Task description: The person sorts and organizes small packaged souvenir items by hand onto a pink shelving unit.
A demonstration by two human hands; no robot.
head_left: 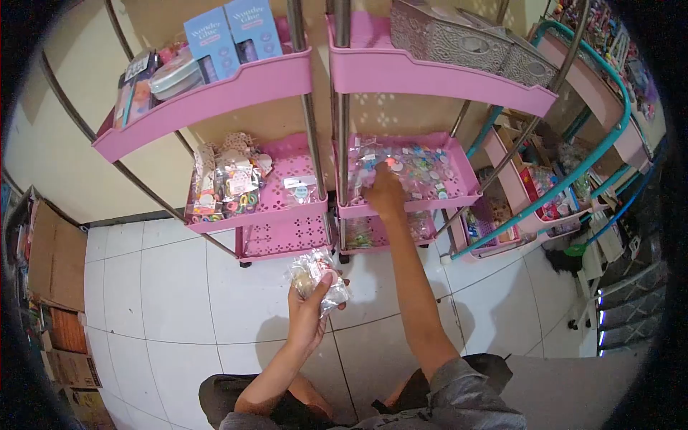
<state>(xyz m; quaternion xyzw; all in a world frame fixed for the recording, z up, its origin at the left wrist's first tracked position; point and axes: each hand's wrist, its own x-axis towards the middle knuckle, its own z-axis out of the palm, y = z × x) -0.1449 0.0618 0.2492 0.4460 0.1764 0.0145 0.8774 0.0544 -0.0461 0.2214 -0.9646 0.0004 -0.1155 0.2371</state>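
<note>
My left hand [309,309] is closed around several small clear plastic packets [308,276], the thumb pressed on top. Something round and golden shows in one packet, and a white and red label in another. On the right, my right hand [387,192] reaches down into the middle tier of a pink trolley [408,206]. Its fingers touch or hover just over many small clear packets [430,168] with round, colourful pieces inside. The fingertips are partly hidden, so whether they grip a packet cannot be told.
A second pink trolley [258,216] stands to the left, with bagged goods and a lone packet [301,191] in its middle tier. Blue Wonder Glue boxes [233,36] sit above. Silver patterned baskets [459,39] top the right trolley. A teal-framed rack [537,208] stands right, cardboard boxes [57,258] left.
</note>
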